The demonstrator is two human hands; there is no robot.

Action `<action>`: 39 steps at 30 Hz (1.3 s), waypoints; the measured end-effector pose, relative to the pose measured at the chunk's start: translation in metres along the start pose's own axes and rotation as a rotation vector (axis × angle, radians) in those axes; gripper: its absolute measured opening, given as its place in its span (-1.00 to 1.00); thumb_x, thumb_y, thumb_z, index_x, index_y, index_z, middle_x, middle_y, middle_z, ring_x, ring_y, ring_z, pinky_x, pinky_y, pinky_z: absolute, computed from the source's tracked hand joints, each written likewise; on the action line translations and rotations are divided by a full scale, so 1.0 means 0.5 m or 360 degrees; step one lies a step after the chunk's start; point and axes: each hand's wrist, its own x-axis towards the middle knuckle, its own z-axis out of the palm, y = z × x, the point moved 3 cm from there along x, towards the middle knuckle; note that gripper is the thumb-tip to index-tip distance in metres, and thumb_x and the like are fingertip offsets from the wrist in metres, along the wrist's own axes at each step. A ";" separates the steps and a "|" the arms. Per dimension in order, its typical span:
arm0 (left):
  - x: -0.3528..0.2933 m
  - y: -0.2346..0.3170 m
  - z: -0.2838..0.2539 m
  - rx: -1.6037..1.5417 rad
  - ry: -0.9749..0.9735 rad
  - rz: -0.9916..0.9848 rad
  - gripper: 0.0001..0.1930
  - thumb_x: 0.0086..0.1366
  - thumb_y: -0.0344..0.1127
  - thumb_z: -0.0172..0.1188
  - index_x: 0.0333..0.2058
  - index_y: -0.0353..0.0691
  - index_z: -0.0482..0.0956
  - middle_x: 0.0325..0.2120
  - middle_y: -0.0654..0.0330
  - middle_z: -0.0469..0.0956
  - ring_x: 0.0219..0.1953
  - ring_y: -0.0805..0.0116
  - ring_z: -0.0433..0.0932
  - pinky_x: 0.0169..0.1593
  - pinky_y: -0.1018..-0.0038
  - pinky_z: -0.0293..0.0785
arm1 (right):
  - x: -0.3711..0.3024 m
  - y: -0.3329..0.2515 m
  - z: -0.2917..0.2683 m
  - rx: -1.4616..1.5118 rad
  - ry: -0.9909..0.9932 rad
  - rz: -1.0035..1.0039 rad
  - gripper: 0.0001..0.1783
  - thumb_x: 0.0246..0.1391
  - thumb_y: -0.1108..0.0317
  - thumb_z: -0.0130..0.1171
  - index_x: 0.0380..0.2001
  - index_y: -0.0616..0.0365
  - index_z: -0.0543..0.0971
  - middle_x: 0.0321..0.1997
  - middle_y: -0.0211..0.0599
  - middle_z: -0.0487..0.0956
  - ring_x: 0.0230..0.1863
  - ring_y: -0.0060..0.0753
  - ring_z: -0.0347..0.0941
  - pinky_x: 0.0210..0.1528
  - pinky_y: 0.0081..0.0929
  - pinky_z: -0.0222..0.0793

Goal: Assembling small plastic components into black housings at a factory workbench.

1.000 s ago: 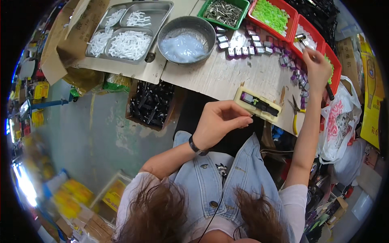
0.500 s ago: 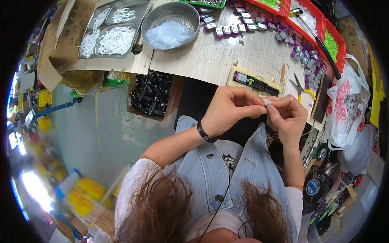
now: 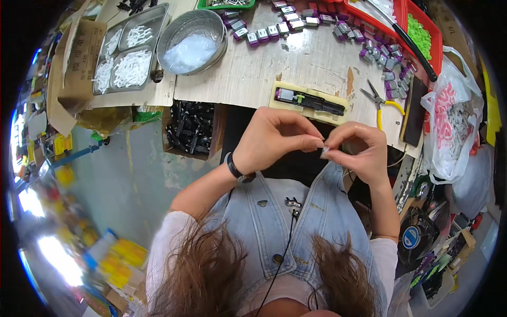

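Observation:
My left hand (image 3: 280,138) and my right hand (image 3: 360,150) meet in front of my chest, each with thumb and forefinger pinched. A small whitish piece (image 3: 325,150) shows at my right fingertips, too small to name. What my left fingertips pinch is hidden. Just beyond my hands, a pale yellow holding block (image 3: 339,100) lies on the table edge. In its recess sit a black plastic housing (image 3: 323,105) and a small silver motor (image 3: 285,95) with a purple end; a light green bit shows between them.
Pliers with yellow handles (image 3: 379,103) lie to the right, near many small motors (image 3: 262,35). A round metal bowl (image 3: 221,50) and a divided tray of white parts (image 3: 163,21) stand at left. Below is a box of black parts (image 3: 191,129). A plastic bag (image 3: 449,124) hangs at right.
The view has shifted, so the table things appear further left and the block looks farther from my hands. Both hands keep their pinch, the fingertips still close together.

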 end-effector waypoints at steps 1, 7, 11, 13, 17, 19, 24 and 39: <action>-0.002 -0.007 0.000 -0.0143 -0.0003 -0.0025 -0.89 0.15 -0.51 0.30 -0.34 -0.41 0.63 -0.41 0.18 0.64 -0.37 0.54 0.57 -0.23 0.64 0.48 | 0.001 -0.001 0.007 -0.0076 -0.0002 -0.0004 -0.83 -0.17 0.66 0.35 -0.41 0.33 0.62 -0.34 -0.24 0.64 -0.29 -0.51 0.58 -0.24 -0.62 0.49; -0.033 -0.052 0.009 -0.0453 0.0333 0.0145 -0.88 0.19 -0.51 0.26 -0.28 -0.38 0.59 -0.35 0.20 0.61 -0.29 0.52 0.54 -0.14 0.59 0.47 | 0.009 -0.004 0.049 -0.0117 0.0080 0.0025 -0.86 -0.14 0.69 0.27 -0.42 0.34 0.64 -0.37 -0.26 0.64 -0.35 -0.53 0.59 -0.26 -0.65 0.53; -0.050 -0.070 0.010 -0.0480 0.0525 0.0626 -0.88 0.17 -0.61 0.22 -0.29 -0.38 0.58 -0.31 0.14 0.58 -0.25 0.47 0.55 -0.10 0.57 0.47 | 0.031 -0.018 0.054 -0.0569 -0.0024 -0.0280 -0.81 -0.16 0.70 0.23 -0.39 0.31 0.64 -0.37 -0.28 0.64 -0.37 -0.58 0.57 -0.28 -0.65 0.51; -0.043 -0.065 -0.010 -0.0085 0.0834 0.0886 -0.86 0.12 -0.65 0.26 -0.32 -0.36 0.59 -0.32 0.14 0.57 -0.20 0.43 0.53 -0.11 0.56 0.46 | 0.056 -0.013 0.048 -0.0962 0.0346 -0.0353 -0.84 -0.11 0.64 0.26 -0.37 0.26 0.64 -0.41 -0.30 0.64 -0.43 -0.58 0.57 -0.34 -0.67 0.48; -0.030 -0.041 -0.039 0.0840 0.0924 0.1320 -0.81 -0.07 -0.57 0.39 -0.43 -0.23 0.64 -0.37 0.21 0.57 -0.24 0.31 0.52 -0.16 0.48 0.42 | 0.084 0.013 0.034 -0.1293 0.0459 -0.0342 -0.83 -0.09 0.61 0.28 -0.36 0.21 0.64 -0.47 -0.43 0.62 -0.52 -0.70 0.47 -0.42 -0.71 0.37; -0.012 -0.039 -0.045 0.1082 0.0956 0.1487 -0.81 -0.13 -0.51 0.40 -0.47 -0.16 0.63 -0.38 0.27 0.55 -0.23 0.27 0.49 -0.15 0.41 0.37 | 0.090 0.014 0.036 -0.1373 0.0467 -0.0292 -0.83 -0.09 0.62 0.27 -0.36 0.20 0.65 -0.49 -0.49 0.60 -0.56 -0.76 0.40 -0.46 -0.73 0.31; 0.030 -0.055 -0.043 0.1164 0.0966 0.1536 -0.82 -0.17 -0.44 0.38 -0.53 -0.09 0.58 -0.39 0.34 0.51 -0.17 0.25 0.44 -0.08 0.31 0.28 | 0.087 0.009 0.037 -0.1278 0.0501 -0.0123 -0.85 -0.09 0.61 0.27 -0.37 0.21 0.65 -0.52 -0.50 0.58 -0.57 -0.79 0.37 -0.49 -0.75 0.26; 0.033 -0.053 -0.054 0.1418 0.0742 0.1704 -0.81 -0.09 -0.46 0.40 -0.45 -0.13 0.63 -0.29 0.31 0.64 -0.05 0.28 0.57 0.01 0.35 0.37 | 0.106 0.003 0.039 -0.1215 0.0358 0.0065 -0.88 -0.09 0.61 0.27 -0.41 0.22 0.63 -0.47 -0.33 0.60 -0.55 -0.63 0.48 -0.48 -0.69 0.37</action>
